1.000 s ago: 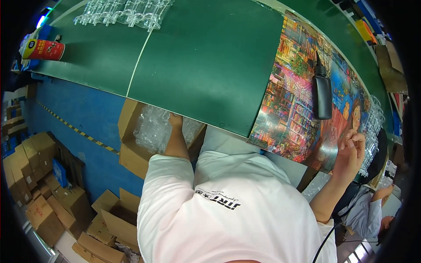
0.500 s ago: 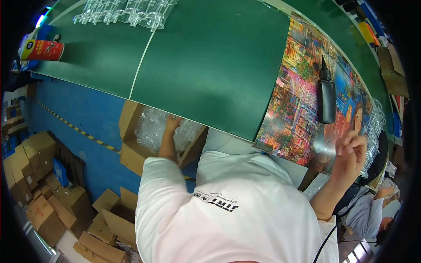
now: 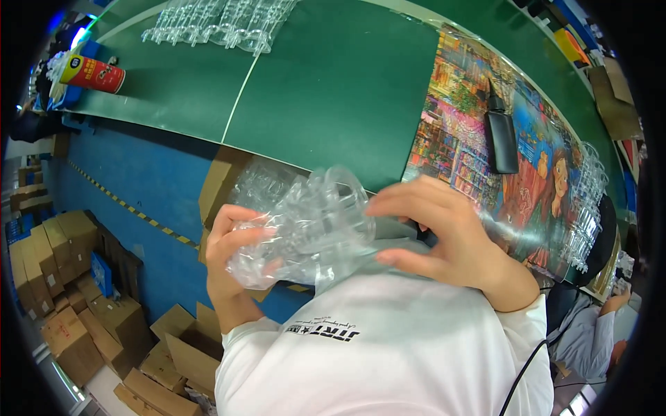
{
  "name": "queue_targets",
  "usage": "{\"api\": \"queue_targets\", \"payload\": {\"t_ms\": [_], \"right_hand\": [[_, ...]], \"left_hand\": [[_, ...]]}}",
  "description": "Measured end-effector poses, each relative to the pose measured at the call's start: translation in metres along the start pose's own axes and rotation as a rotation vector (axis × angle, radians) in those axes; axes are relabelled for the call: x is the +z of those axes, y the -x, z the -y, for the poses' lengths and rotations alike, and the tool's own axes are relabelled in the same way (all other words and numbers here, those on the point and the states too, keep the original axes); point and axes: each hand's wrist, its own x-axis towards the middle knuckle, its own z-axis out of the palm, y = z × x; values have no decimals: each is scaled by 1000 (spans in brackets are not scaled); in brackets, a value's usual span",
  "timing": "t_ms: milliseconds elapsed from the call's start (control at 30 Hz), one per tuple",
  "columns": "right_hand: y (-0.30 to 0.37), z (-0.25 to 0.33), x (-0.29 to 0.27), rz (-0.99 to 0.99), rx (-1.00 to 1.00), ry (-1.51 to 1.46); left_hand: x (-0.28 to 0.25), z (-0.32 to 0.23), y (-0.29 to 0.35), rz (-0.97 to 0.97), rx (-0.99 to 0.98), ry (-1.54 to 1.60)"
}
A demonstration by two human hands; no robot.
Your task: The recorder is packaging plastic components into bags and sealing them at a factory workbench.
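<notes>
Held in front of my chest is a clear plastic part with a ring-shaped end, partly inside a crinkled clear plastic bag. My left hand grips the bagged end. On the other side, my right hand has its fingers and thumb spread around the ring end; whether the fingertips touch it I cannot tell. Below and behind the part, an open cardboard box holds more clear plastic, largely hidden by my left hand and the bag.
On the green table lie a row of clear plastic parts, a red and yellow can and a colourful printed sheet bearing a black nozzle bottle. More clear parts line its right edge. Cardboard boxes crowd the lower left. Another person sits right.
My left hand has come up out of the cardboard box with the bagged clear plastic part. My right hand has moved left from over the printed sheet to the part.
</notes>
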Motion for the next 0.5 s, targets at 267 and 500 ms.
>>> {"api": "queue_targets", "payload": {"t_ms": [267, 500], "right_hand": [[-5, 9, -11, -244, -162, 214], [-89, -51, -38, -283, 44, 45]], "left_hand": [[43, -14, -47, -267, 372, -77], [-17, 40, -21, -537, 91, 864]]}}
